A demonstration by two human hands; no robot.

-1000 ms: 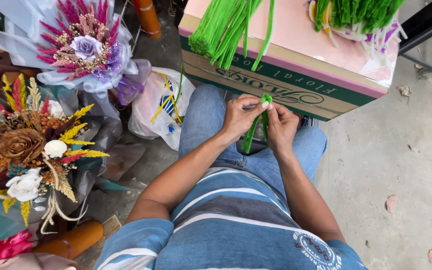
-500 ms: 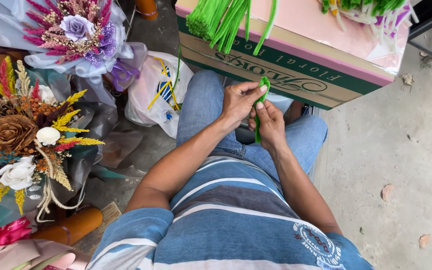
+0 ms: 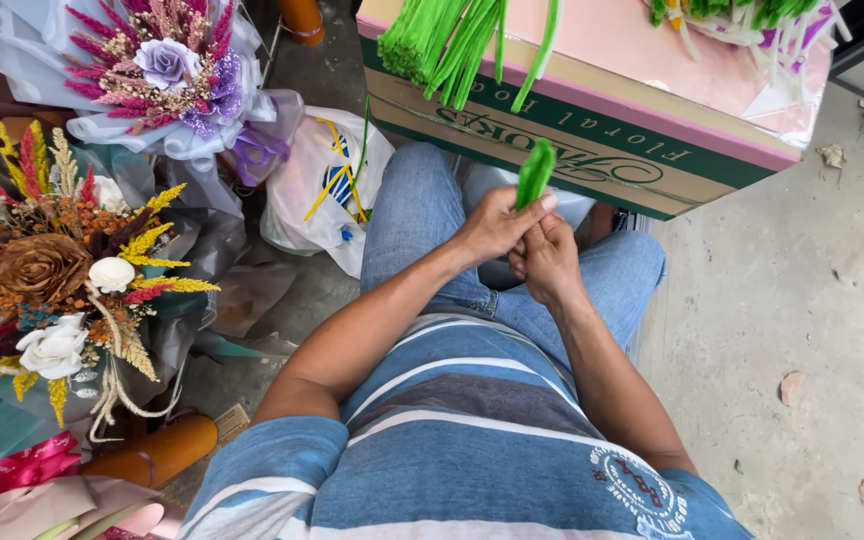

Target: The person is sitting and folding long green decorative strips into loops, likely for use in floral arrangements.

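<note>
Here, left hand (image 3: 493, 226): closed, the green pipe cleaner (image 3: 534, 172) is pinched upright.
Right hand (image 3: 550, 258): curled, the stem's lower part is gripped.
Behind: cardboard box (image 3: 592, 150).

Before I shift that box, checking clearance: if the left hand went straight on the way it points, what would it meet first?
Probably the cardboard box, its side just beyond the left hand and the green stem; depth is unclear.
</note>
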